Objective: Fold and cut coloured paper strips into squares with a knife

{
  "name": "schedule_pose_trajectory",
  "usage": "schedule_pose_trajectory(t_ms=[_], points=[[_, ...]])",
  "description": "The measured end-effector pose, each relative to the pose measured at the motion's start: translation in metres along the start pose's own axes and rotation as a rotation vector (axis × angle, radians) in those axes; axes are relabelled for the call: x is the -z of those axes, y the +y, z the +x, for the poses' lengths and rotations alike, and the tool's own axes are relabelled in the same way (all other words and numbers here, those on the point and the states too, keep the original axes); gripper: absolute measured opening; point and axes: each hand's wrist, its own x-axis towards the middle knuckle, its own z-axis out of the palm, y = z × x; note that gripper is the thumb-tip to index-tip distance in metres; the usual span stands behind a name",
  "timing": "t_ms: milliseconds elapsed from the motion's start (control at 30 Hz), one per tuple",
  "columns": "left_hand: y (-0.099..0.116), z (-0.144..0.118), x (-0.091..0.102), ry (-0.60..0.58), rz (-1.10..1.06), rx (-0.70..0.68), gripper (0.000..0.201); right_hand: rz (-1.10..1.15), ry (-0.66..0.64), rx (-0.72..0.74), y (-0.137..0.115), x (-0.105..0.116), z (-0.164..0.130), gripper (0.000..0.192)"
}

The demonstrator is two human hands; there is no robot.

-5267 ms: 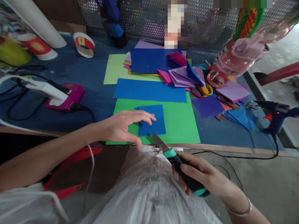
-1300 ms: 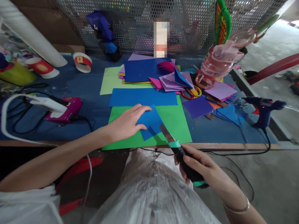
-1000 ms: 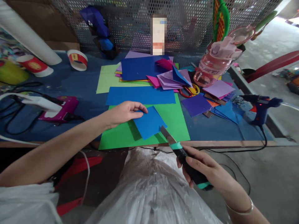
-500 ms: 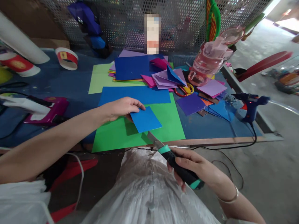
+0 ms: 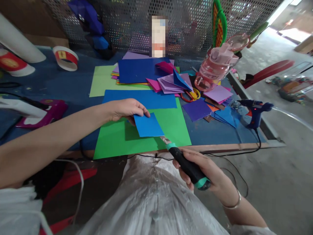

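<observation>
1. L hand [image 5: 124, 109]: fingers pinched on the left corner of a small blue paper square [image 5: 148, 125], lifted just above the green sheet [image 5: 117, 143].
2. R hand [image 5: 207, 173]: fingers wrapped tight round a utility knife [image 5: 187, 164]; blade tip right at the square's near edge, can't tell if touching.
3. Beyond L fingertips: long blue sheet [image 5: 146, 99], then paper pile [image 5: 156, 73].
4. Right of that: scissors [image 5: 189, 95], pink bottle [image 5: 215, 67], glue gun [image 5: 254, 109] well apart.

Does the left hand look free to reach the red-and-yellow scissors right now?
Probably not: the left hand is pinching the small blue paper square, and the scissors lie partly under purple sheets.
</observation>
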Motion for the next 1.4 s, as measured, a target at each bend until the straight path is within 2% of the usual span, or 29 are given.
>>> schedule_pose_trajectory(t_ms=[100,167,267,333,433,533,633,833,1000,1167,1400], points=[[0.000,-0.004,-0.001,0.048,0.237,-0.112,0.030,-0.027,0.007,0.002,0.005,0.001,0.002,0.037],[0.000,-0.013,-0.009,0.159,0.494,-0.216,0.031,-0.027,0.004,0.013,0.009,0.001,0.003,0.038],[-0.005,-0.032,-0.034,0.402,0.804,-0.321,0.040,-0.056,0.024,0.020,0.015,0.001,0.003,0.040],[-0.012,-0.040,-0.053,0.473,0.867,-0.439,0.048,-0.108,0.040,0.011,0.018,0.000,0.003,0.039],[-0.027,-0.040,-0.077,0.416,0.810,-0.513,0.073,-0.201,0.042,-0.018,0.021,-0.001,0.004,0.042],[-0.040,-0.034,-0.087,0.374,0.762,-0.518,0.085,-0.253,0.037,-0.021,0.025,-0.001,0.003,0.045],[-0.047,-0.032,-0.085,0.313,0.772,-0.585,0.083,-0.268,0.008,-0.026,0.030,-0.001,0.000,0.046],[-0.045,-0.034,-0.078,0.180,0.836,-0.659,0.081,-0.333,-0.002,-0.042,0.033,-0.004,-0.010,0.045],[-0.045,-0.030,-0.079,0.161,0.873,-0.737,0.082,-0.372,-0.016,0.004,0.033,-0.008,-0.005,0.045],[-0.046,-0.028,-0.078,0.154,0.925,-0.749,0.082,-0.353,-0.061,0.061,0.039,-0.007,0.000,0.043],[-0.045,-0.028,-0.079,0.159,0.958,-0.744,0.083,-0.359,-0.080,0.060,0.040,-0.003,-0.009,0.042]])
